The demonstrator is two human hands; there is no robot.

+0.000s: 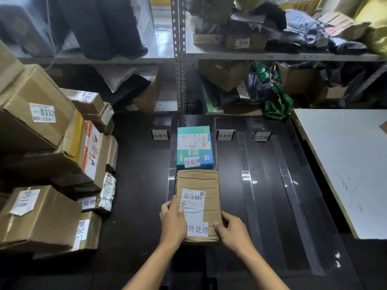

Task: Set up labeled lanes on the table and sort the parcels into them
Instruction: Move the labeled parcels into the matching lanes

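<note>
Left hand (172, 222) grips the parcel (199, 181) at its left edge, right hand (234, 231) at its near right corner. It lies on the table (136, 185) near the front edge, teal box (194, 147) just behind.

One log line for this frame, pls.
left hand: grips brown parcel, left edge | right hand: grips right edge | parcel: same lane as teal box, nearer side | tag: 待处理

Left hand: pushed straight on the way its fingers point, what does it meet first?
The left hand grips the brown parcel at its left edge, pointing away. Straight ahead, likely the clear divider first, then the teal box; depth unclear.
</note>
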